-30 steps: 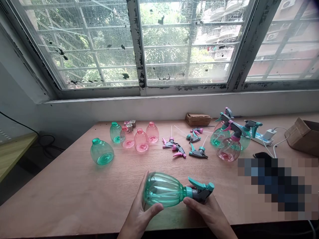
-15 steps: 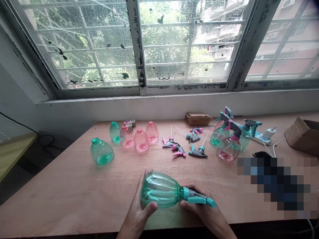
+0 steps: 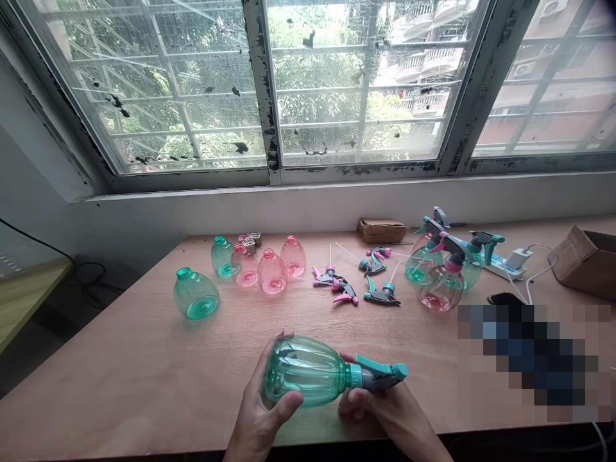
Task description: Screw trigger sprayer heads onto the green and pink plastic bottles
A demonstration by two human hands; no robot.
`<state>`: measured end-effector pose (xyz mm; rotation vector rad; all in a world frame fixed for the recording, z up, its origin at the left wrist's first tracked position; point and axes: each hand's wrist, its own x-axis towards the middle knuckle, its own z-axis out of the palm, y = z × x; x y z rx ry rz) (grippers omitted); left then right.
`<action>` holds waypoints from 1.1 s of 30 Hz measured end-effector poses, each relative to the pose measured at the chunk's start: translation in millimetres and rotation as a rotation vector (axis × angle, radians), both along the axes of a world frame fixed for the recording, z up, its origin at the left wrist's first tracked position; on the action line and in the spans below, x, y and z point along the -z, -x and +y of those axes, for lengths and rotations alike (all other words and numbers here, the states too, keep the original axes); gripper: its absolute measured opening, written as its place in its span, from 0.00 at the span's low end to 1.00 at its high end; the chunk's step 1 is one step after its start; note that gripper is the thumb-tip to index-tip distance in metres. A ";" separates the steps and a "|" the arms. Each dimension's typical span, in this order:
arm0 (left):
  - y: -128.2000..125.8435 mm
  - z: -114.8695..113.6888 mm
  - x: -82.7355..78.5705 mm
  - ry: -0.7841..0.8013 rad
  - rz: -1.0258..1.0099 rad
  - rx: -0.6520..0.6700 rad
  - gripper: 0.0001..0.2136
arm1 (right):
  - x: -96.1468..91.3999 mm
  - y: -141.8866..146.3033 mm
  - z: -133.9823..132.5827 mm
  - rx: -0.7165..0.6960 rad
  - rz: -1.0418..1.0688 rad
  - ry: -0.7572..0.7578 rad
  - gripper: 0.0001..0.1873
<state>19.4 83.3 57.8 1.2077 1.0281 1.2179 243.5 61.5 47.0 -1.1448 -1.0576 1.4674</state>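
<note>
A clear green spray bottle (image 3: 305, 371) lies sideways above the near part of the table, its base to the left. My left hand (image 3: 264, 404) is wrapped around the base end, thumb in front. At the neck, my right hand (image 3: 378, 407) is closed about the teal collar and grey-and-teal trigger sprayer (image 3: 380, 373), with fingers behind and below. The trigger faces away from me, on the upper side. Part of the right fingers is hidden by the bottle.
Headless green bottles (image 3: 196, 295) and pink bottles (image 3: 272, 273) stand at the back left. Loose trigger sprayers (image 3: 382, 294) lie mid-table. Assembled spray bottles (image 3: 441, 289) stand to the right, near a power strip (image 3: 503, 266) and cardboard box (image 3: 584, 263). A blurred patch covers the right front.
The sprayer has turned about the bottle's axis, its trigger going from the near side to the upper side. The bottle has shifted slightly left, and my right fingers have changed their grip.
</note>
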 end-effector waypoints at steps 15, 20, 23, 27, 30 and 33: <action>-1.6 4.1 8.6 -0.024 0.009 0.205 0.43 | -5.3 -7.8 -15.0 0.535 -0.061 -0.115 0.22; -2.4 3.2 6.6 -0.059 0.035 0.180 0.31 | -5.7 -52.5 -34.5 0.986 -0.180 -0.206 0.24; -4.4 3.2 2.8 -0.025 0.064 0.174 0.26 | -24.0 -80.7 -43.7 1.164 -0.364 -0.226 0.29; -6.3 5.0 1.8 -0.007 0.063 0.164 0.26 | -48.3 -114.3 -39.7 1.277 -0.671 -0.123 0.28; -6.2 5.2 2.5 0.002 0.052 0.162 0.27 | -48.7 -138.0 -23.9 1.180 -0.950 -0.131 0.23; -5.7 4.7 1.7 0.012 0.049 0.157 0.26 | -38.2 -153.6 -2.9 1.117 -1.159 -0.133 0.24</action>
